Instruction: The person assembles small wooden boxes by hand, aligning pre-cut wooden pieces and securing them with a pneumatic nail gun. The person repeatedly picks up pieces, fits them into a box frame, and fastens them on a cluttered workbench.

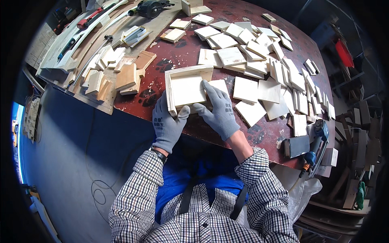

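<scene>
Wooden box: a shallow pale box [169,91] is held over the bench's near edge; whether it touches the surface, I cannot tell. Walls show along its left and far sides.
Inside the box: a flat, pale wooden panel [186,91]; I see nothing loose on it.
Left hand: the grey-gloved left hand [167,124] is clamped on the box's left wall, thumb at the near corner.
Right hand: the right hand [221,115], gloved alike, grips the right end, fingers laid over it.
Bench: dark red bench [129,104] with blackish prints and scattered shavings.
Wood squares: many pale squares [245,89] lie heaped right of and beyond the box, some flat, some leaning on edge.
Right corner: a blue air tool [320,135] beside a dark block [297,146].
Left side: brown wood pieces [129,77] overlap near a hammer [108,37].
Small open carton: farther up, a blue-and-yellow carton [136,36]; its contents are too small to tell.
Plastic bag: clear plastic [306,194] hangs below the bench's right corner.
</scene>
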A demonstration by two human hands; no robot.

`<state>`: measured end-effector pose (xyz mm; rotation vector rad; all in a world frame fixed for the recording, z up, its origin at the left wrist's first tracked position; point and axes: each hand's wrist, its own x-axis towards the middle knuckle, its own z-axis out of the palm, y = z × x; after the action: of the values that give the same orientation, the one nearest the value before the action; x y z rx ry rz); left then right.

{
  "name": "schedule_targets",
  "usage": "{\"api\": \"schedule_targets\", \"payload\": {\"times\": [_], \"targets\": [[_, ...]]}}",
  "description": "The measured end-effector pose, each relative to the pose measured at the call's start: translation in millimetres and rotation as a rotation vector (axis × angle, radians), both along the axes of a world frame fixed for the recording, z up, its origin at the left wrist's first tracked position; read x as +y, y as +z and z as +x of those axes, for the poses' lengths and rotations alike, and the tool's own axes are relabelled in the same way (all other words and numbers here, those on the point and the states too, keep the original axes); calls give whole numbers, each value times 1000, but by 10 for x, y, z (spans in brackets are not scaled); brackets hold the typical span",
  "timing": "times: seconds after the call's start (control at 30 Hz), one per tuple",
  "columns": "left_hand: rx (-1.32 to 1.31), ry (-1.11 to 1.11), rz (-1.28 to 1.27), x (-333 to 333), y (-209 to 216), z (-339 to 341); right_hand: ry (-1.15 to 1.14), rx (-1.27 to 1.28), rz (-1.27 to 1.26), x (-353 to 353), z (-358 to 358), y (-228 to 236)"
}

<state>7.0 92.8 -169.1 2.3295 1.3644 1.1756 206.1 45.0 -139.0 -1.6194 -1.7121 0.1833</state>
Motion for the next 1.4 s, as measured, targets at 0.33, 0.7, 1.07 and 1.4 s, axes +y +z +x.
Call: {"api": "schedule_targets", "payload": {"times": [0.33,0.7,1.07,1.4], "targets": [[-18,44,58,65,-97,1,-9,-173,212,-31,-217,341],[55,-10,75,40,-176,-40,110,-410,140,134,-554,497],[-74,41,38,66,-115,40,35,-293,266,-21,-165,504],[-80,75,-24,50,-105,18,-263,-634,-293,-380,1281,515]]}}
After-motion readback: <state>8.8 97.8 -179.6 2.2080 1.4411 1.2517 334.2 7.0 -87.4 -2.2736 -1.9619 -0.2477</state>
